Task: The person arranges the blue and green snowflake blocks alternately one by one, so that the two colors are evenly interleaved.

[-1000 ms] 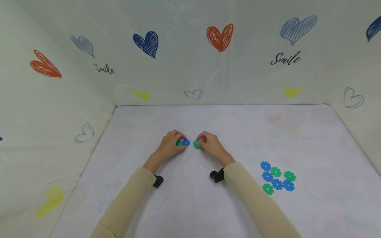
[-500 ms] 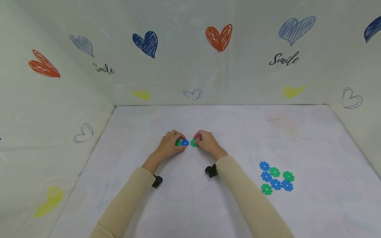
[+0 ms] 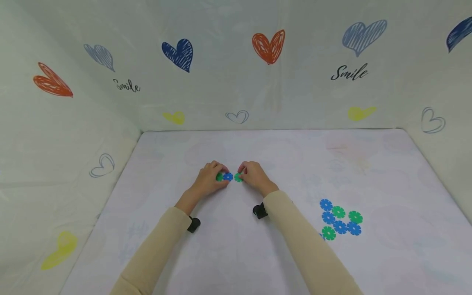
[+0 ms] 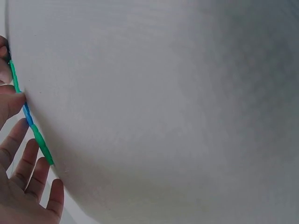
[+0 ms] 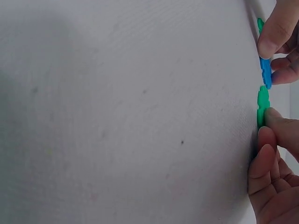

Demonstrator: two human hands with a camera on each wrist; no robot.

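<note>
In the head view my left hand (image 3: 209, 179) pinches a blue notched disc (image 3: 228, 177), flower-shaped, between thumb and finger. A green notched disc (image 3: 219, 177) lines up against its left side, partly under the curve of that hand. My right hand (image 3: 256, 177) grips another green disc (image 3: 237, 177) by its right part, just right of the blue one. Seen edge-on in the right wrist view, the right-hand green disc (image 5: 262, 99) and the blue disc (image 5: 266, 73) stand end to end, edges very close. The left wrist view shows all three discs in one slanting row.
A loose group of blue discs (image 3: 339, 227) and green discs (image 3: 338, 212) lies flat on the white table (image 3: 228, 254) to the right. Another blue piece (image 3: 322, 236) peeks out beside the right sleeve. Heart-printed sheeting (image 3: 206, 94) encloses the table at the back and sides.
My right hand has moved left with its green disc, narrowing the gap to the blue one. My left hand has stayed nearly still. The view has shifted slightly.
</note>
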